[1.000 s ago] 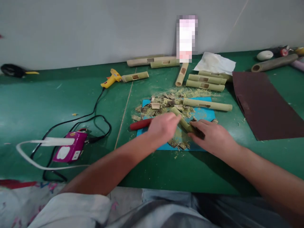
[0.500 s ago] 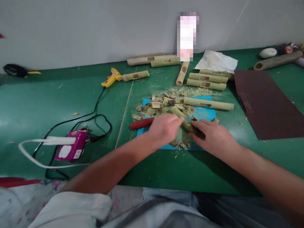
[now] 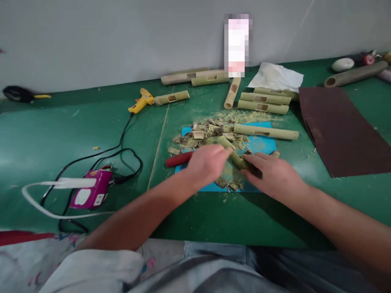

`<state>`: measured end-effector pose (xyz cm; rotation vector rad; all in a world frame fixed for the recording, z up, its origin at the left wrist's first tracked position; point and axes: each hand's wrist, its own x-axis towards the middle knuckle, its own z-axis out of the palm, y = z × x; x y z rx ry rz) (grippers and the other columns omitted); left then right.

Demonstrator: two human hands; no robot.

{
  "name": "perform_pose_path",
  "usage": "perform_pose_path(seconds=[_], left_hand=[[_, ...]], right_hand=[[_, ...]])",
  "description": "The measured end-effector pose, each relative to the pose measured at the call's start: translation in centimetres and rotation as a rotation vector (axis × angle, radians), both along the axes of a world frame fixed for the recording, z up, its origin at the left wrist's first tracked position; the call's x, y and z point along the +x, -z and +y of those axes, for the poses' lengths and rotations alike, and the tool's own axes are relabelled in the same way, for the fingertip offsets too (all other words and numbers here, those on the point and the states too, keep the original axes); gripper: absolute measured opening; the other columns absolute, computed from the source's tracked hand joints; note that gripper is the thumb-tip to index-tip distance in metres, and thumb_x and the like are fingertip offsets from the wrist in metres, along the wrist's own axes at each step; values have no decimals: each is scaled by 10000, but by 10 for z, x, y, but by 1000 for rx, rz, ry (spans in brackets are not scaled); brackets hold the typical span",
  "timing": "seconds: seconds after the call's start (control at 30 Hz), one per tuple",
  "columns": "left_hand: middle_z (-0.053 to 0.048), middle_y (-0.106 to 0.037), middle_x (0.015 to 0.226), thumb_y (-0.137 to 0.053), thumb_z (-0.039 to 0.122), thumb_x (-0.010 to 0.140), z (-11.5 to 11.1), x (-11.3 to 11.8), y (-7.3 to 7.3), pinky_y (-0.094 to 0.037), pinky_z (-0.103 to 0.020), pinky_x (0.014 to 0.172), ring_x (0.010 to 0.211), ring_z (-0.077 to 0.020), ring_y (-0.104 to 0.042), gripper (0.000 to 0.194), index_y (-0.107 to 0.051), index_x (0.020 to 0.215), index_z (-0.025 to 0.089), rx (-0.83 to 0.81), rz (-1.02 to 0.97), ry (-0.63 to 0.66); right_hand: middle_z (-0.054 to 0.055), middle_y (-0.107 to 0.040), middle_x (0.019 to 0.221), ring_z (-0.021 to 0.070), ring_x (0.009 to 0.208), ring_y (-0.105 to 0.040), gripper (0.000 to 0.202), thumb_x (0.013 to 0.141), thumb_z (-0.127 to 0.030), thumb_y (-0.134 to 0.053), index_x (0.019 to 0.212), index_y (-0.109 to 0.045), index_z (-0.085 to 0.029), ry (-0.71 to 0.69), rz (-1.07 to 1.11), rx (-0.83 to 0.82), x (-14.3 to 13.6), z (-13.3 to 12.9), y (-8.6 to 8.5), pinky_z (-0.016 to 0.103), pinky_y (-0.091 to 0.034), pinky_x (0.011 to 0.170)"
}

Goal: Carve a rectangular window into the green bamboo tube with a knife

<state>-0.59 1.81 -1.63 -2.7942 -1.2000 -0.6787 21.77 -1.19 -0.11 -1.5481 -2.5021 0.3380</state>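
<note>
A green bamboo tube (image 3: 225,142) slants over the blue mat (image 3: 264,143), its near end under my right hand. My right hand (image 3: 275,173) is closed around that end, thumb on the near side and fingers on the far side. Against the tube's left side is my left hand (image 3: 209,162), curled into a fist with the fingertips at the tube; whatever it pinches is hidden. A red handle (image 3: 179,159) lies just left of this fist, its other end out of sight. Bamboo chips (image 3: 198,135) and pale shavings are heaped beyond my hands, and more lie nearer me.
Another notched bamboo tube (image 3: 281,134) rests across the mat's far right. Several cut tubes (image 3: 262,106) lie further back by a white tissue (image 3: 275,76). A yellow glue gun (image 3: 142,101), a purple power adapter (image 3: 93,189) with cords, and a dark brown sheet (image 3: 345,134) flank the work area.
My left hand has shifted slightly left and back along the tube. My right hand keeps its grip. The whole view has moved a little.
</note>
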Motion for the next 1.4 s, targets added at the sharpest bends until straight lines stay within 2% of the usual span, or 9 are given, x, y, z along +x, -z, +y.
perform_pose_path(seconds=[0.07,0.2,0.33,0.43,0.67,0.8,1.17,1.3,1.4], left_hand=[[-55,-689,816,-388,229,1011,0,0,1,-500,-236,649,723,-135,-625,326,-683,1134,166,-10,-15,80],[-50,-689,790,-415,241,1006,1,0,2,-472,-220,599,686,-125,-612,311,-705,1066,147,21,-71,-70],[-43,-700,833,-414,228,1005,1,-1,2,-461,-211,589,695,-119,-623,306,-685,1136,173,-2,-50,36],[-50,-690,805,-422,248,1010,3,-2,2,-461,-225,584,689,-133,-625,298,-691,1088,149,28,-55,-88],[-63,-680,794,-401,244,1013,2,-2,2,-486,-254,591,694,-155,-632,318,-686,1096,129,32,-33,-83],[-53,-692,827,-393,213,1008,0,0,2,-494,-236,623,727,-139,-638,315,-671,1141,151,6,-10,68],[-58,-654,752,-338,224,1022,3,-1,3,-472,-241,587,675,-144,-604,358,-673,1100,123,48,41,-52],[-55,-672,816,-333,187,1011,0,-1,5,-484,-244,609,703,-139,-618,354,-641,1176,132,49,53,96],[-57,-658,775,-351,213,1017,0,-1,5,-481,-252,591,680,-147,-612,343,-667,1108,117,74,14,-32]], right_hand=[[79,-723,1058,208,797,-671,351,913,-351,-498,1184,-665,-204,-7,6,2,0,0,1,301,-439,610],[81,-723,1040,211,788,-672,357,917,-371,-492,1177,-669,-202,6,2,16,0,0,2,304,-437,613],[78,-722,1045,218,808,-678,360,920,-358,-485,1185,-668,-196,0,5,-17,-1,1,1,305,-433,615],[84,-720,1074,222,815,-682,384,923,-366,-480,1213,-660,-190,13,-1,-13,-1,1,-1,309,-438,618],[83,-724,1059,218,806,-683,395,921,-369,-485,1218,-663,-181,13,0,-4,-1,1,-1,310,-451,622],[81,-726,1045,222,818,-685,392,921,-361,-479,1215,-666,-182,-1,12,-24,0,2,1,314,-459,627],[94,-733,1058,233,820,-689,407,912,-392,-492,1221,-670,-196,12,34,-15,3,4,4,321,-465,633],[94,-733,1043,231,823,-689,385,908,-374,-490,1186,-684,-190,-2,42,-24,3,4,4,319,-465,639],[87,-735,1044,230,806,-689,390,899,-382,-504,1196,-680,-200,19,36,-26,2,3,4,319,-461,624]])
